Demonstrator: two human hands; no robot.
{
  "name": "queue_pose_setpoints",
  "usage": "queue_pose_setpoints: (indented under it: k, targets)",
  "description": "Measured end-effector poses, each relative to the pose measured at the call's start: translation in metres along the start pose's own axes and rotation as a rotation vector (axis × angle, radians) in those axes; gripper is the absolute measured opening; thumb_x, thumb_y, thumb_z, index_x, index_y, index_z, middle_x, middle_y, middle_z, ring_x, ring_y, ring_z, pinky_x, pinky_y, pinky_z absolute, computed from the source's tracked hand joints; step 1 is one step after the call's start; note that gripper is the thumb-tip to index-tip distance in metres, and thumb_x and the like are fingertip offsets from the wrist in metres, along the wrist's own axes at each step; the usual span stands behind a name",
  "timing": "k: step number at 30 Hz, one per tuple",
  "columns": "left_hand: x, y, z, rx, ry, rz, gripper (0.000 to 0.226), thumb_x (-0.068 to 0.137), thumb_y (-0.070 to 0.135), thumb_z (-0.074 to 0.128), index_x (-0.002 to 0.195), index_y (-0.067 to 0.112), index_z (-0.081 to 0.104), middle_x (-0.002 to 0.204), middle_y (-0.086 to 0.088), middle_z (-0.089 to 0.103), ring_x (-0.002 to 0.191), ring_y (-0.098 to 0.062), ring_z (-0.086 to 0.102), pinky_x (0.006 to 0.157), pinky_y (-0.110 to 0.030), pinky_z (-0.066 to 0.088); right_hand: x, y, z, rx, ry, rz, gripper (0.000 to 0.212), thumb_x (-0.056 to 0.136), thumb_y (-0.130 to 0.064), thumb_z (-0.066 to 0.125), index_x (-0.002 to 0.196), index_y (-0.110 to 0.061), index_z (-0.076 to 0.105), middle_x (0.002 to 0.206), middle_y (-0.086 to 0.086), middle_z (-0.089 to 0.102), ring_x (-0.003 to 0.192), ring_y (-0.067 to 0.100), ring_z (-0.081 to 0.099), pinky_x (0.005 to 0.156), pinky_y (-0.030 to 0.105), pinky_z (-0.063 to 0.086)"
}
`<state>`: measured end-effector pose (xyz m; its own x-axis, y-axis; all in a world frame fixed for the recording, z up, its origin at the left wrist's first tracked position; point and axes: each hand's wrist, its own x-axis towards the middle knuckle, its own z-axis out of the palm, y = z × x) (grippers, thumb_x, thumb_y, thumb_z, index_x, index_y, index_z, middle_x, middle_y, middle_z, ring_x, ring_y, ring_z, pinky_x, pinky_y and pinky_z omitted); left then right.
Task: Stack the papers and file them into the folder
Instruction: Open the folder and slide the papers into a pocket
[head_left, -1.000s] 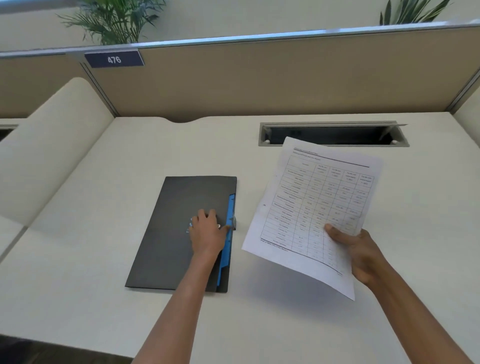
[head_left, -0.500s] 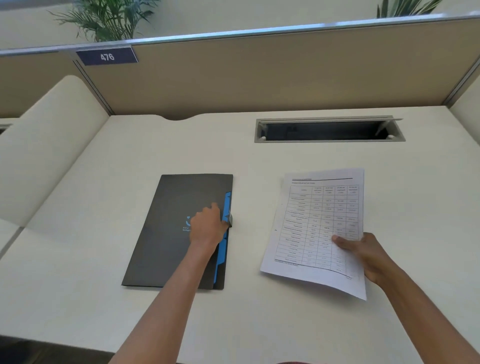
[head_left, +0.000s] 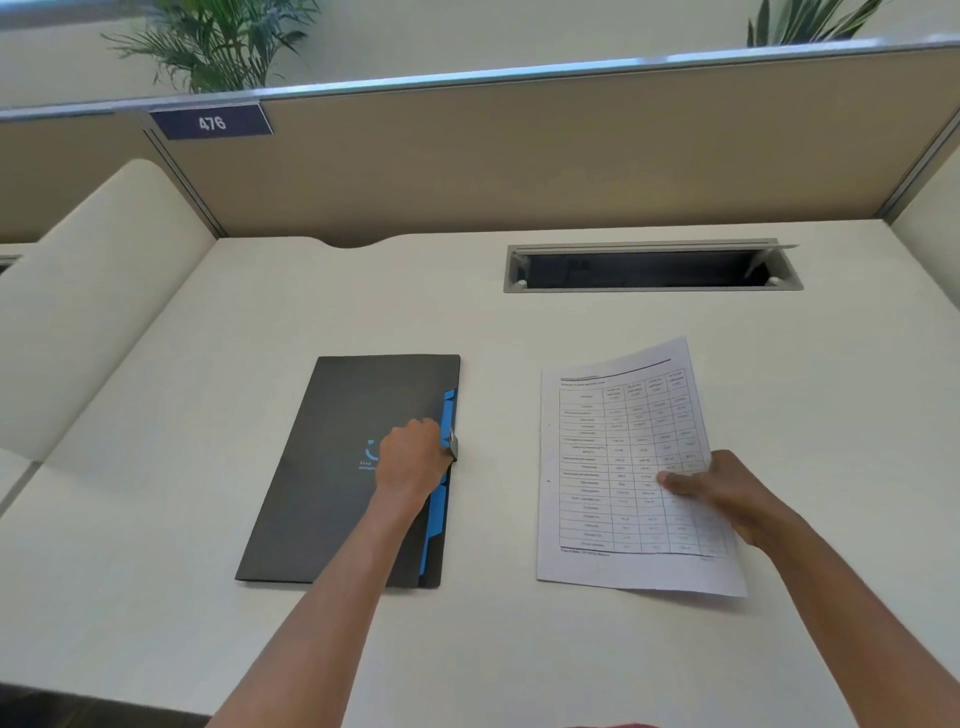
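Note:
A dark grey folder (head_left: 332, 467) with blue tabs along its right edge lies shut on the desk, left of centre. My left hand (head_left: 413, 457) rests on its right edge, fingers curled at the small clasp there. To the right, a stack of white papers (head_left: 618, 467) printed with a table lies nearly flat on the desk. My right hand (head_left: 727, 493) pinches the papers at their right edge, thumb on top.
A cream desk (head_left: 156, 519) spreads all around. An open cable slot (head_left: 649, 270) sits at the back right. A tan partition (head_left: 519, 156) with a "476" plate (head_left: 212, 123) closes off the back. A padded side panel (head_left: 93, 291) rises at left.
My right hand has lowered the papers from a raised tilt down onto the desk and turned them more upright. My left hand shifted to the folder's right edge at the clasp.

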<state>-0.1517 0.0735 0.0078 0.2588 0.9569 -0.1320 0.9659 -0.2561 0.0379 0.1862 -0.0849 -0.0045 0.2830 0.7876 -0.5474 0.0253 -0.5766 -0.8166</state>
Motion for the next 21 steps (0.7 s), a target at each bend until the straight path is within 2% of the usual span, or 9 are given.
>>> queue_pose_setpoints:
  k: [3, 9, 13, 16, 19, 20, 21]
  targets:
    - [0.002, 0.001, 0.0, -0.002, -0.019, 0.012, 0.04, 0.086, 0.017, 0.058, 0.056, 0.015, 0.032, 0.052, 0.003, 0.035, 0.044, -0.013, 0.033, 0.04, -0.025, 0.021, -0.002, -0.003, -0.002, -0.013, -0.009, 0.008, 0.031, 0.08, -0.006, 0.079, 0.111, -0.006, 0.071, 0.099, 0.008, 0.079, 0.088, 0.027, 0.077, 0.085, 0.048, 0.06]
    - [0.005, -0.001, -0.004, -0.033, -0.051, 0.025, 0.043, 0.087, 0.015, 0.057, 0.054, 0.014, 0.029, 0.052, 0.001, 0.034, 0.043, -0.011, 0.027, 0.04, -0.027, 0.02, -0.007, -0.009, -0.008, -0.084, 0.087, 0.005, 0.03, 0.073, -0.014, 0.086, 0.1, -0.017, 0.073, 0.094, 0.003, 0.08, 0.08, 0.024, 0.078, 0.069, 0.037, 0.061]
    - [0.007, 0.002, -0.009, -0.043, -0.062, 0.039, 0.042, 0.086, 0.009, 0.056, 0.056, 0.013, 0.028, 0.054, 0.001, 0.034, 0.044, -0.012, 0.028, 0.041, -0.028, 0.02, -0.007, -0.007, -0.012, -0.107, 0.24, 0.01, 0.037, 0.074, -0.014, 0.086, 0.103, -0.009, 0.064, 0.1, 0.009, 0.072, 0.087, 0.028, 0.071, 0.063, 0.033, 0.053]
    - [0.007, 0.001, -0.014, -0.016, -0.04, 0.08, 0.042, 0.09, 0.008, 0.054, 0.059, 0.014, 0.027, 0.056, 0.0, 0.034, 0.046, -0.014, 0.031, 0.047, -0.029, 0.028, -0.009, -0.007, -0.011, -0.157, 0.305, -0.014, 0.039, 0.076, -0.014, 0.085, 0.106, -0.007, 0.062, 0.096, 0.015, 0.068, 0.083, 0.029, 0.065, 0.058, 0.03, 0.045]
    - [0.005, 0.0, -0.019, 0.015, 0.0, 0.115, 0.024, 0.092, 0.001, 0.05, 0.073, 0.01, 0.04, 0.057, 0.001, 0.036, 0.051, -0.018, 0.04, 0.051, -0.031, 0.034, -0.011, -0.006, -0.009, -0.182, 0.327, -0.01, 0.038, 0.077, -0.011, 0.083, 0.108, -0.008, 0.061, 0.077, 0.007, 0.059, 0.071, 0.024, 0.058, 0.054, 0.028, 0.039]
    - [0.004, -0.001, -0.023, 0.017, 0.02, 0.127, 0.013, 0.092, -0.002, 0.049, 0.085, 0.009, 0.047, 0.058, 0.0, 0.039, 0.052, -0.019, 0.043, 0.052, -0.031, 0.036, -0.011, -0.006, -0.009, -0.181, 0.329, -0.006, 0.037, 0.077, -0.008, 0.082, 0.108, -0.008, 0.061, 0.072, 0.006, 0.056, 0.067, 0.023, 0.055, 0.054, 0.028, 0.038]
    - [0.004, -0.003, -0.027, 0.01, 0.046, 0.131, 0.017, 0.091, -0.005, 0.047, 0.102, 0.007, 0.051, 0.058, 0.0, 0.042, 0.051, -0.02, 0.044, 0.052, -0.032, 0.038, -0.011, -0.005, -0.009, -0.178, 0.329, -0.002, 0.037, 0.077, -0.006, 0.081, 0.107, -0.007, 0.061, 0.068, 0.005, 0.054, 0.065, 0.023, 0.054, 0.054, 0.028, 0.037]
